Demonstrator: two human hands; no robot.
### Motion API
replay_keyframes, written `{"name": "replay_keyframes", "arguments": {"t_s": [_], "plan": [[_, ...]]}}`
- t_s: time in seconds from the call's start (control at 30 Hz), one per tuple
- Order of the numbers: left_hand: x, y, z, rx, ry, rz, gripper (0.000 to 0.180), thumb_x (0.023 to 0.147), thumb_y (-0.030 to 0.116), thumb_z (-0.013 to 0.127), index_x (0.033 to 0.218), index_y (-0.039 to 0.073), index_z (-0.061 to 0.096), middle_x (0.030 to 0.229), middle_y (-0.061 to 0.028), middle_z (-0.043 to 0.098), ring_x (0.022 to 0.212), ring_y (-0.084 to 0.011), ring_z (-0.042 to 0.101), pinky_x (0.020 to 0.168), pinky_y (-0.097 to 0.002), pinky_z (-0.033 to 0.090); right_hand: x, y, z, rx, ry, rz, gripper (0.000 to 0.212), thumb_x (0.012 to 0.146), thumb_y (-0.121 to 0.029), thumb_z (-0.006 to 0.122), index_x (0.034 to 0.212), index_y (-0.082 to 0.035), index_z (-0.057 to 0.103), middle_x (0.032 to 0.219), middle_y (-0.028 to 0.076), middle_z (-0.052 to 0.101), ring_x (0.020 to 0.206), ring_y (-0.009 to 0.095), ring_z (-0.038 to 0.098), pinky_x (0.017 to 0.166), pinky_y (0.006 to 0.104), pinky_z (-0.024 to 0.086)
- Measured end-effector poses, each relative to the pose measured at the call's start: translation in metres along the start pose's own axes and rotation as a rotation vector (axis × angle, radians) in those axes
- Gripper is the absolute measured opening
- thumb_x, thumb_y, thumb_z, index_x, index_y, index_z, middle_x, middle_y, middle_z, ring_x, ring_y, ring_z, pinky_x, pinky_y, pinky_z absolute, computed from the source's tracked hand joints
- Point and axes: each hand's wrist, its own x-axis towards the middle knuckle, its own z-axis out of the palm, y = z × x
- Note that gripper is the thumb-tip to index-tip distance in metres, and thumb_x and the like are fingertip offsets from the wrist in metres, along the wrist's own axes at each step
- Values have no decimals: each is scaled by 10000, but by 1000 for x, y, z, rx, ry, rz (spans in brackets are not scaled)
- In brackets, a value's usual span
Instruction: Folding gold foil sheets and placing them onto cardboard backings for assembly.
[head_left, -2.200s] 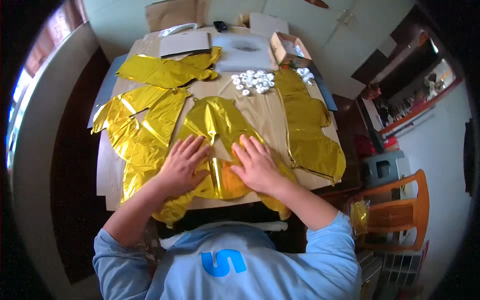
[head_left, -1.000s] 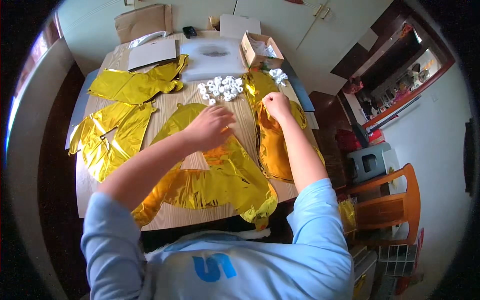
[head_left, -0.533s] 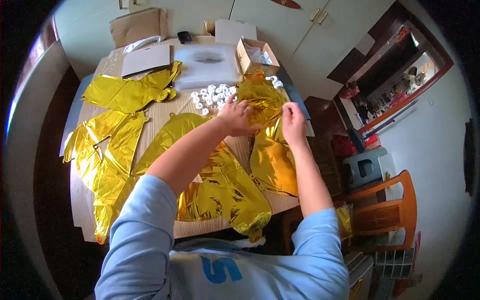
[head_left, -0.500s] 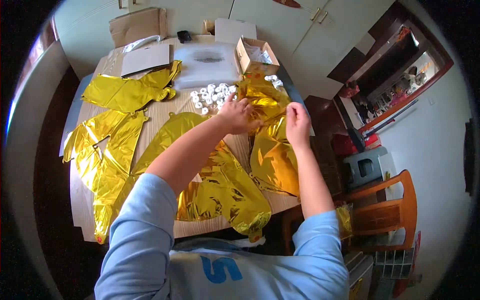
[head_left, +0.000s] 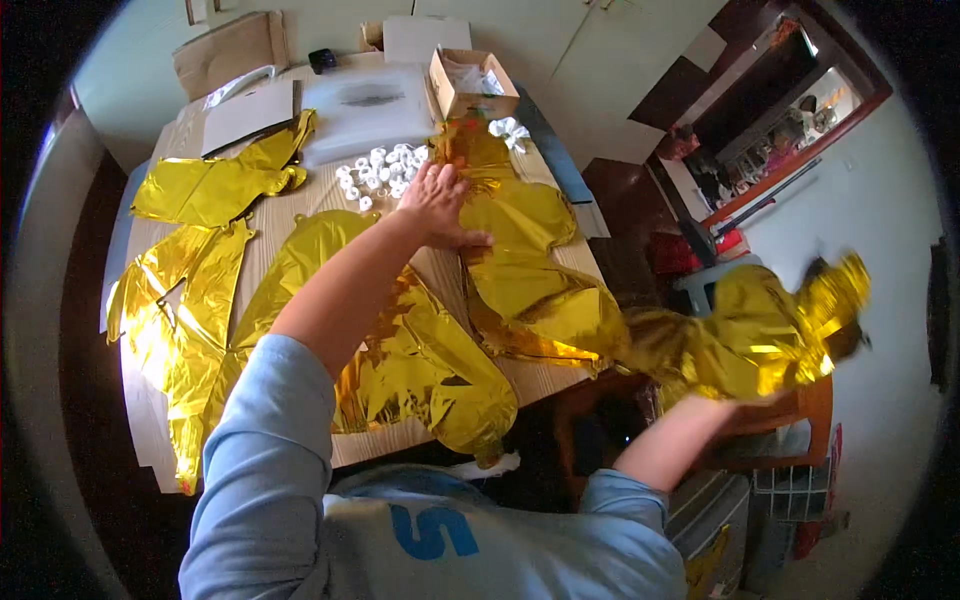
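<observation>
A flat gold foil balloon (head_left: pixel 530 265) lies unfolded on the right of the table, its right end stretched past the edge into the air and blurred by motion. Palm down, my left hand (head_left: pixel 435 208) is open at this balloon's left edge, thumb spread onto the foil. My right arm reaches out beyond the table; the raised foil covers my right hand (head_left: pixel 722 406) and hides its fingers. Left of my left hand are several small white rolls (head_left: pixel 375 175). More flat gold foil balloons spread nearby: one (head_left: pixel 440 365) under my left forearm, others (head_left: pixel 200 300) at the left.
At the back of the wooden table (head_left: pixel 530 395) stand an open box (head_left: pixel 472 85) with clear plastic bags and a translucent plastic stack (head_left: pixel 365 125). A grey board (head_left: pixel 250 118) lies at the back left. A wooden chair (head_left: pixel 800 425) stands by the right edge.
My right hand has swung right and away from the table, and the gold foil has unfolded out with it. My left hand stays by the balloon's left edge. The view has shifted slightly.
</observation>
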Motion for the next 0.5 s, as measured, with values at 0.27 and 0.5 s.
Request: {"name": "replay_keyframes", "arguments": {"t_s": [0.27, 0.5], "plan": [[11, -1, 6, -47, 6, 46, 1232, 657, 955, 467, 1486, 48, 385, 1536, -212, 333, 1469, -344, 238, 1221, -486, 96, 97, -39, -62, -431, 95, -284, 252, 924, -186, 570, 1092, -4, 620, 962, 130, 657, 827, 258, 636, 747, 400, 521], [-26, -31, 0, -482, 430, -88, 712, 959, 603, 465, 1441, 78, 448, 1505, -172, 410, 1409, -341, 360, 1202, -505, 184, -51, -37, 11, -443, -520, -409, 199, 913, -129, 579, 1060, -13, 645, 873, 109, 669, 760, 223, 629, 704, 374, 508]]}}
